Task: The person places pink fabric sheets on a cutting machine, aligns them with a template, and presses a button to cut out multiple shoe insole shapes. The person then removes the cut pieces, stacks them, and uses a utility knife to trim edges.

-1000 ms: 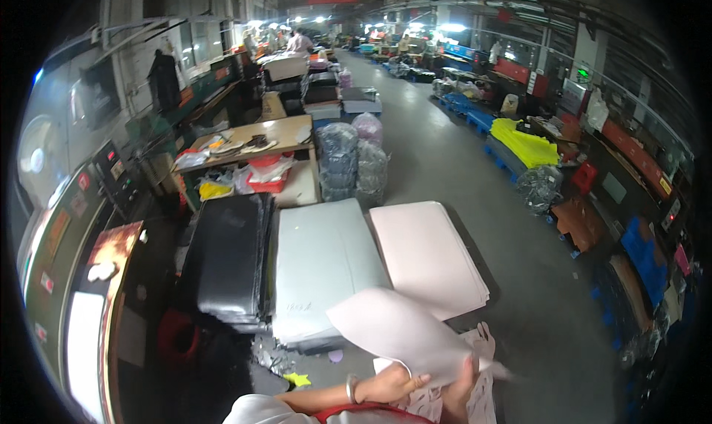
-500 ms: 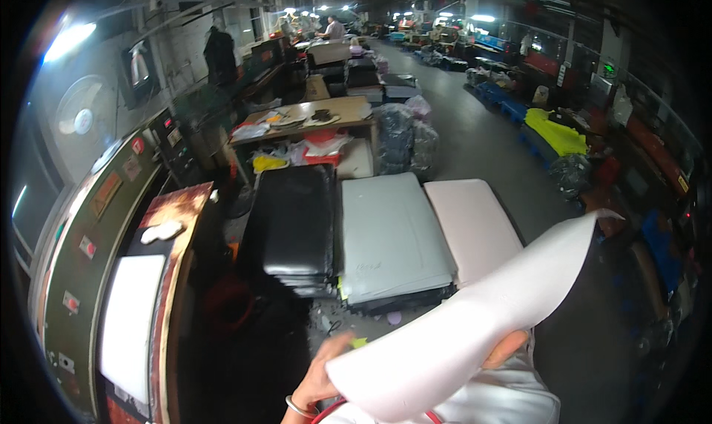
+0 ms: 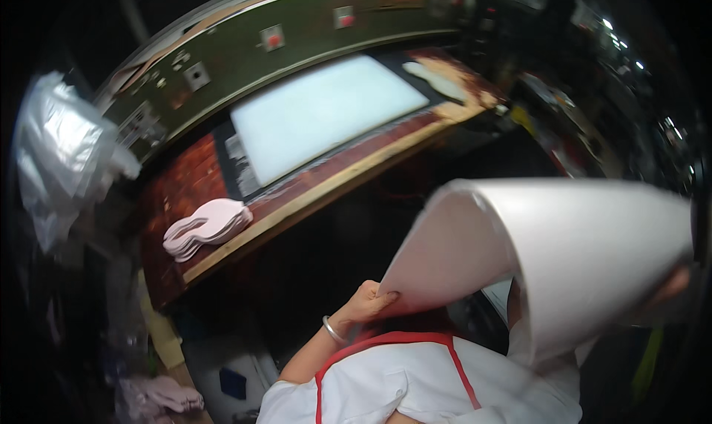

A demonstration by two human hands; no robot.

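Observation:
A large pale pink sheet [image 3: 593,231], smooth and flexible, bows up in a wide curve between my two hands. My left hand [image 3: 365,302], with a bangle at its wrist, pinches the sheet's near left edge. At the sheet's far right end, my right hand [image 3: 672,283] grips it; it is blurred and mostly hidden behind the sheet. Beyond the sheet lies a white rectangular board [image 3: 330,113] on the bed of a green machine [image 3: 245,53]. A stack of pink curved cut pieces [image 3: 211,225] rests at the bed's left end.
A white shaped piece [image 3: 434,81] lies right of the board. The bed's wooden front edge [image 3: 341,190] runs between me and the board. A clear plastic bag [image 3: 63,157] hangs at the left. More pink pieces [image 3: 172,393] sit low at the lower left.
My view has swung left from the stacks of sheets to the machine bed. The pink sheet has come along in both hands and now arches up more strongly.

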